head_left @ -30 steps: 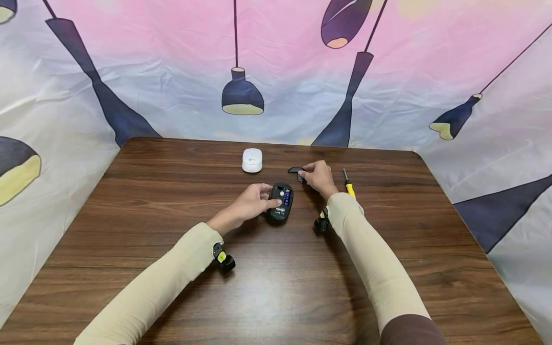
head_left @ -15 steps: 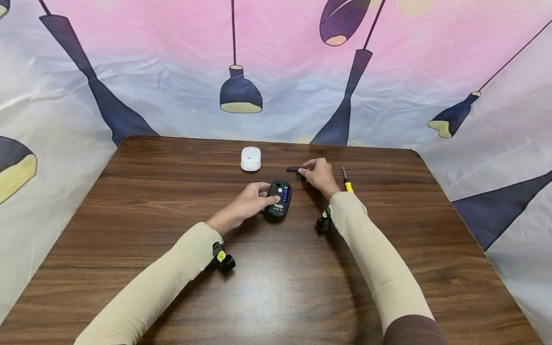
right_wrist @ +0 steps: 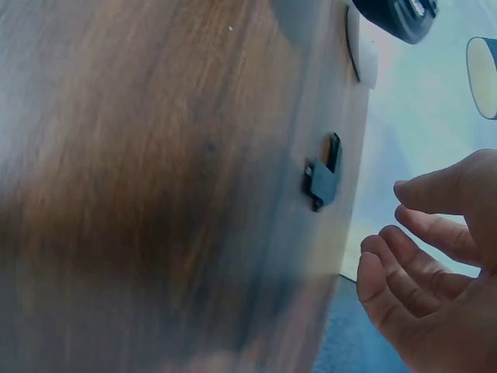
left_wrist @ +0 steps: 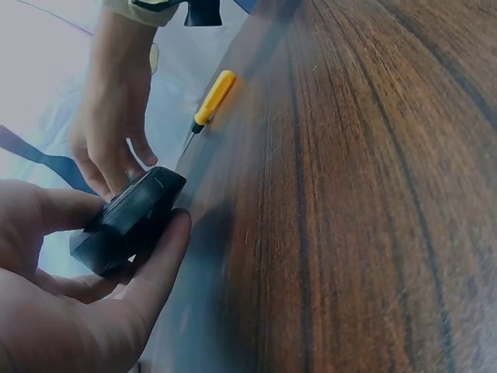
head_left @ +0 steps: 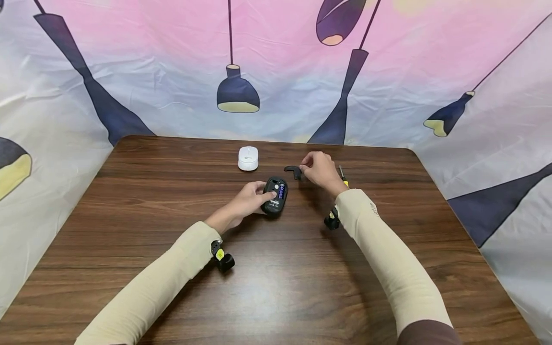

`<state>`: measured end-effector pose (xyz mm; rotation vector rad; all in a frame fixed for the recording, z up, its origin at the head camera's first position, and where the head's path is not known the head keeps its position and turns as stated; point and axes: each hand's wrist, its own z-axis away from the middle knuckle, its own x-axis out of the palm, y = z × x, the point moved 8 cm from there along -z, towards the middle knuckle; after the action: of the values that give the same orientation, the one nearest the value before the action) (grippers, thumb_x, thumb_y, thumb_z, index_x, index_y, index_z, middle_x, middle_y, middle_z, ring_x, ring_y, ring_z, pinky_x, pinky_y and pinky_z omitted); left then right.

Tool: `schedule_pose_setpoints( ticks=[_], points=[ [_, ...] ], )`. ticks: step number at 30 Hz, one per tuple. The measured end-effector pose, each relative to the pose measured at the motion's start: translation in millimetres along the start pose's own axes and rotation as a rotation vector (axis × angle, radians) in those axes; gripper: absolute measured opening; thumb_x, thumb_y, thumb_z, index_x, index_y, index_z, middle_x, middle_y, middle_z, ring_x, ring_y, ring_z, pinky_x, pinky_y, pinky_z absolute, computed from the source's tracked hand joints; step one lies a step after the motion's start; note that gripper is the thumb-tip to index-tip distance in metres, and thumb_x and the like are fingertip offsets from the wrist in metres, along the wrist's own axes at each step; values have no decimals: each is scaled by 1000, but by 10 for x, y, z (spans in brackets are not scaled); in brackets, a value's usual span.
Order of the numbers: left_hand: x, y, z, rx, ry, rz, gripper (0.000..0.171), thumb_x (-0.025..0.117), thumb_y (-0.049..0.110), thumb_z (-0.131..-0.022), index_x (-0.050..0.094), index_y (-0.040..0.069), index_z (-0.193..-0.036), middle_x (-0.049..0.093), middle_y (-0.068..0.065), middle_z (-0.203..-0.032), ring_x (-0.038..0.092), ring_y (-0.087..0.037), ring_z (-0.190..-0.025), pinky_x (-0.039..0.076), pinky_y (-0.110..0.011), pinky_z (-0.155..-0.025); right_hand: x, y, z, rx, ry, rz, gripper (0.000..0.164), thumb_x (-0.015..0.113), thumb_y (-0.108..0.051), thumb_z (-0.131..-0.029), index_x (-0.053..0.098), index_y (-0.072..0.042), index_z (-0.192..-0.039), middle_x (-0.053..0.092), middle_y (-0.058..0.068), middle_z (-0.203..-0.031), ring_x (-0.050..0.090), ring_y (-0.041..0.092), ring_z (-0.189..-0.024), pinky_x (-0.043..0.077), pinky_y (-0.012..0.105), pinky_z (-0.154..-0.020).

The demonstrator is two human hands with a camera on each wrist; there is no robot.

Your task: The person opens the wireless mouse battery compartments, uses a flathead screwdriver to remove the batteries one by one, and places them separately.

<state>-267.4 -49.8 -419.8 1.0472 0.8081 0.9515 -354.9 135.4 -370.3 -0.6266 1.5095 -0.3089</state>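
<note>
My left hand grips a black computer mouse, its underside turned up with the battery slot uncovered and a blue battery showing. In the left wrist view that mouse is held between thumb and fingers, above the table. A small black battery cover lies on the table beyond the mouse. Just right of the cover hovers my right hand. The right wrist view has its loosely curved fingers apart from the cover, with nothing between them.
A white mouse stands near the table's back edge. A yellow-handled screwdriver lies on the wooden table to the right, partly covered by my right arm in the head view. A printed cloth hangs behind.
My right hand has let go of the battery cover and drawn slightly up and to the right. The left hand keeps hold of the black mouse with little movement.
</note>
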Motion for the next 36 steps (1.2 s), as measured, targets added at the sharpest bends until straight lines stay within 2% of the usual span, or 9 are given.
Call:
schedule_pose_setpoints(
  ticks=[8,16,24,27,29,32,34,36],
  points=[
    [6,-18,4,-6,4,21,57,61,12,-102,36,-7,-150,56,-24,-135,63,-26,-112,58,-34,-92,-185,58,74,7,-22,82,25,67,-19,-99,68,0,-115,70,14,-109,64,31,-100,50,51,-96],
    [1,-36,-1,-13,9,6,58,65,11,-99,40,-6,-148,57,-22,-133,63,-23,-109,59,-31,-88,-332,230,165,40,-10,124,27,67,-19,-97,69,2,-114,70,17,-108,64,33,-101,48,53,-98],
    [26,-44,7,-9,-25,35,62,64,13,-100,34,-7,-150,60,-23,-133,65,-21,-106,58,-31,-89,-404,452,287,109,-35,150,34,67,-20,-97,66,7,-119,67,23,-116,63,38,-105,48,57,-99],
    [37,-41,9,-6,-32,40,62,63,14,-100,34,-8,-150,60,-24,-134,65,-20,-105,58,-31,-89,-425,541,340,133,-34,162,31,68,-21,-97,67,6,-114,66,23,-117,65,36,-97,51,55,-93],
    [44,-38,7,-2,-35,46,61,62,13,-101,33,-8,-150,59,-25,-134,65,-19,-104,59,-31,-88,-435,601,370,149,-31,180,26,69,-22,-97,68,3,-101,67,20,-107,65,32,-84,53,49,-80],
    [58,-37,12,-7,-38,70,59,61,11,-101,34,-8,-150,58,-26,-134,65,-20,-102,60,-33,-87,-450,688,411,175,-22,203,29,71,-25,-96,62,-2,-80,61,12,-79,56,24,-65,43,38,-63],
    [68,-30,13,-8,-43,89,58,60,9,-101,33,-9,-150,58,-28,-134,65,-21,-102,61,-34,-87,-457,746,446,200,-25,210,35,72,-27,-95,55,-6,-73,50,6,-66,48,21,-59,35,35,-59],
    [74,-24,14,-9,-45,101,57,59,8,-101,33,-9,-149,57,-28,-134,65,-22,-102,61,-35,-86,-459,805,477,225,-34,211,40,73,-29,-94,51,-9,-68,43,2,-59,45,19,-55,34,33,-55]
  ],
)
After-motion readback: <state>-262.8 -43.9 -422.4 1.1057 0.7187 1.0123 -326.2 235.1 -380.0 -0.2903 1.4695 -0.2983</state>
